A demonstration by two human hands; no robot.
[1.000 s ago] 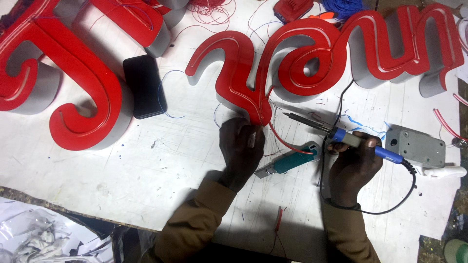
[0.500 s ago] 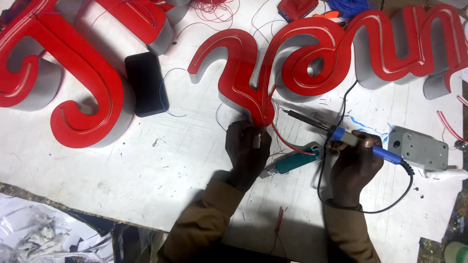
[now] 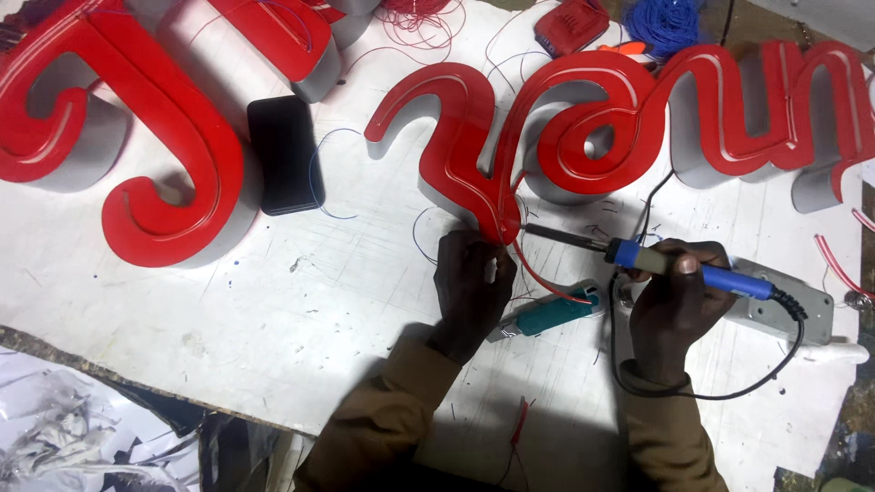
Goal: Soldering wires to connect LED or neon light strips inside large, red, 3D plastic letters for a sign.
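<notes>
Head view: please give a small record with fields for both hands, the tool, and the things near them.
left hand: left hand pressed at the lower tip of the red cursive sign letter
right hand: right hand grips the blue-handled soldering iron
iron tip: points at the letter's lower tip
nearby: teal-handled tool, black phone
surface: white scratched board

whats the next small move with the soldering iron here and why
Probably ease the blue-handled soldering iron a touch further left. Its metal tip lies at the lower point of the red script sign letter, beside the left hand, which pinches the thin wires there. The right hand grips the handle. Whether the tip already touches the joint cannot be told.
</notes>
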